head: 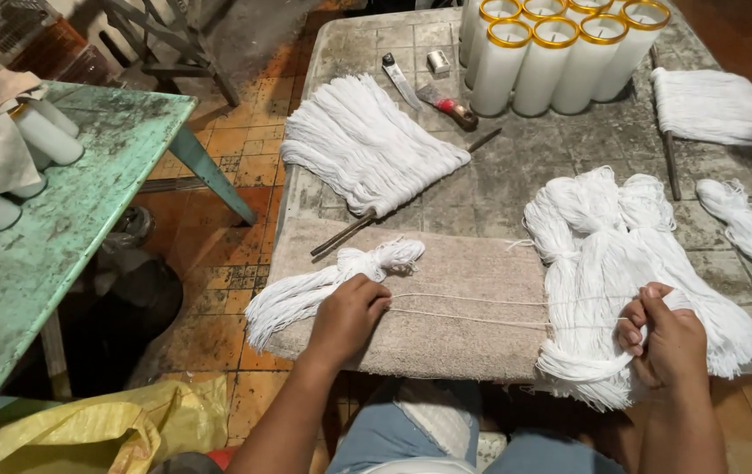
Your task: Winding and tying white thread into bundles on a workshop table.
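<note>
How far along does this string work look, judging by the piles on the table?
Seemingly done: a neat flat bundle of white strings lies on a rod, another bundle lies at the far right, and a tied bunch sits by the left hand. In hand: two strands stretched across a beige cloth to the right hand. Left: a big loose heap of string, so plenty seems to remain.

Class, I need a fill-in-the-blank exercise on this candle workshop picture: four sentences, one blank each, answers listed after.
1. Both hands, left hand and right hand, stretch two thin ____ strings between them.
2. The strings lie across a beige ____.
3. The tall white candles have rims coloured ____.
4. The side table is painted ____.

Missing words: white; cloth; gold; green
</note>
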